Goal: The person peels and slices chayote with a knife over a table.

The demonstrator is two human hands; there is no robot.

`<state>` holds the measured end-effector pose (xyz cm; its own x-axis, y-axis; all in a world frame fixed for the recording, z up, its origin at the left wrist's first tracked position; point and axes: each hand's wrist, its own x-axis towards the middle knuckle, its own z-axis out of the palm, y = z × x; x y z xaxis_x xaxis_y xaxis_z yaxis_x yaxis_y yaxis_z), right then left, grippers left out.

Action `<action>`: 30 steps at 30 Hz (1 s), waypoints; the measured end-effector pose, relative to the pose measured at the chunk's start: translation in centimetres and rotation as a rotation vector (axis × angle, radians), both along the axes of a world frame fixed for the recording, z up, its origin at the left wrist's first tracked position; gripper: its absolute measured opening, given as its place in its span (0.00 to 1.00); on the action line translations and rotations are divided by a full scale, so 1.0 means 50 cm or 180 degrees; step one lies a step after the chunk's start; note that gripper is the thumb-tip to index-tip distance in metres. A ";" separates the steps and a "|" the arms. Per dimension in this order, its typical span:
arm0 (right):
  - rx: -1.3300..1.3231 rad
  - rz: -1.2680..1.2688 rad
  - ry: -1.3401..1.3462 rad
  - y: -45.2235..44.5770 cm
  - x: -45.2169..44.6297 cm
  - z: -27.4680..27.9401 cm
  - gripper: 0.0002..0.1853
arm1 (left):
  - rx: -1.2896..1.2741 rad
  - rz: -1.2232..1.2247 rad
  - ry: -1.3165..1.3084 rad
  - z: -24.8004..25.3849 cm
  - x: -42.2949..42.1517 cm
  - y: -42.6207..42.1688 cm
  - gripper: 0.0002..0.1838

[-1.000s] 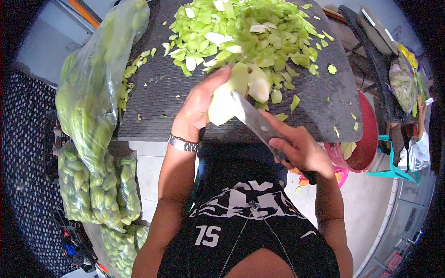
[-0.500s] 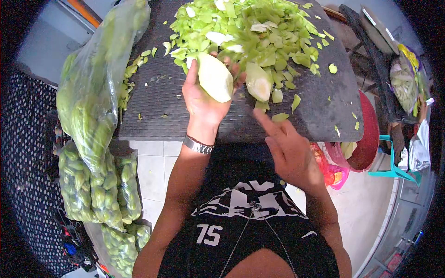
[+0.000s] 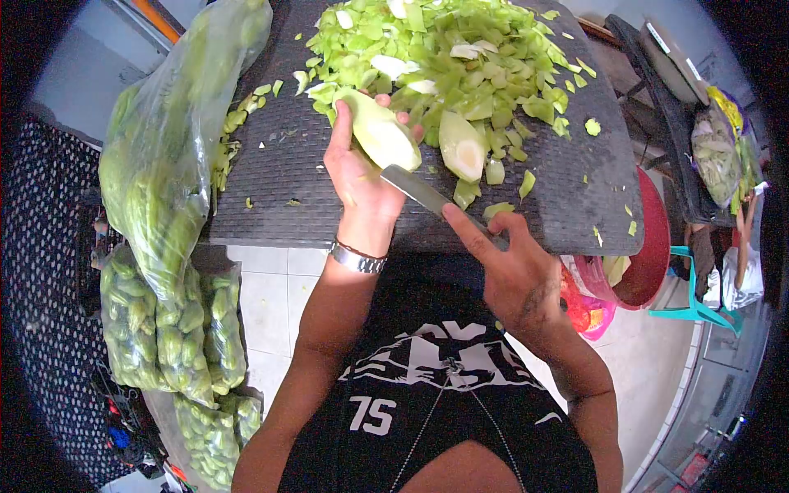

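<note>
Presently cradling a pale-green oval vegetable [image 3: 380,138] in the left hand [image 3: 366,191], gripping a broad steel knife [image 3: 427,195] in the right hand [image 3: 516,275]; could nick the left palm [image 3: 362,177], beside the blade [image 3: 403,178], by skidding off smooth flesh.

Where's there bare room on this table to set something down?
Mostly bare: the table between the plastic bag and left hand, and right of the knife toward the right edge, with stray scraps. Crowded: the far middle, under the heap of peelings, and the left edge, by the bag.
</note>
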<state>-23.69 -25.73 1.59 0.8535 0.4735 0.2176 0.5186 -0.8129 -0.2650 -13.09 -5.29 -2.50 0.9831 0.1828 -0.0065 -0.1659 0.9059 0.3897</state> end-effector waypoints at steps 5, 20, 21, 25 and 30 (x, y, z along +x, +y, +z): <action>0.0103 -0.0030 -0.0022 0.000 -0.002 0.008 0.42 | -0.0117 -0.0061 -0.0128 0.005 -0.002 -0.003 0.21; 0.0185 0.0227 0.0191 -0.007 0.014 0.003 0.44 | -0.0060 -0.0328 -0.0200 0.015 -0.026 -0.031 0.27; 0.0202 0.0217 0.0182 -0.006 0.013 0.001 0.44 | -0.0039 -0.0326 -0.0231 0.016 -0.028 -0.033 0.27; 0.0319 0.0069 -0.0085 0.009 0.010 0.000 0.38 | -0.0086 -0.0240 -0.0163 0.022 -0.043 -0.046 0.28; 0.0134 0.0060 0.0093 0.014 0.000 0.006 0.35 | 0.0074 -0.0039 0.0016 0.019 -0.048 -0.042 0.27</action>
